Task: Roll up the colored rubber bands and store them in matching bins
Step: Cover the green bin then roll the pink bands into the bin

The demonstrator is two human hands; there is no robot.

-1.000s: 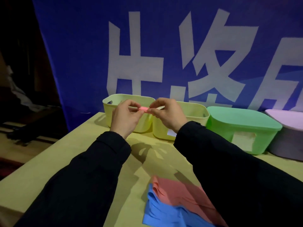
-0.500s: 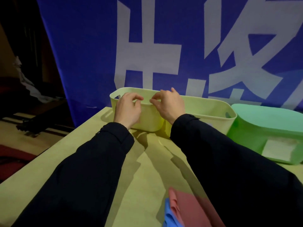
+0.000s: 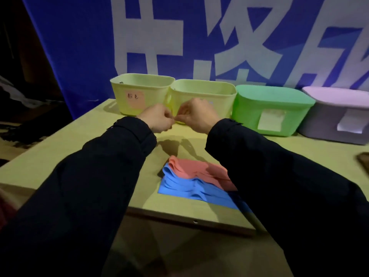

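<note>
Nearest, blue bands (image 3: 179,188) under pink bands (image 3: 199,169), stacked flat on the surface (image 3: 60,156). Beyond them, left hand (image 3: 157,118) and right hand (image 3: 196,115), fingertips meeting, fingers curled (what they pinch is too small to tell). Behind the hands, two yellow bins (image 3: 139,86), the left one with a pink label (image 3: 135,98); then green lidded bin (image 3: 269,108), lilac lidded bin (image 3: 337,114). Farthest, blue banner (image 3: 79,47)

Both arms in long dark navy-black sleeves: left sleeve (image 3: 95,176), right sleeve (image 3: 279,176). Plain fabric; cuffs end at wrists. Hands bare.
</note>
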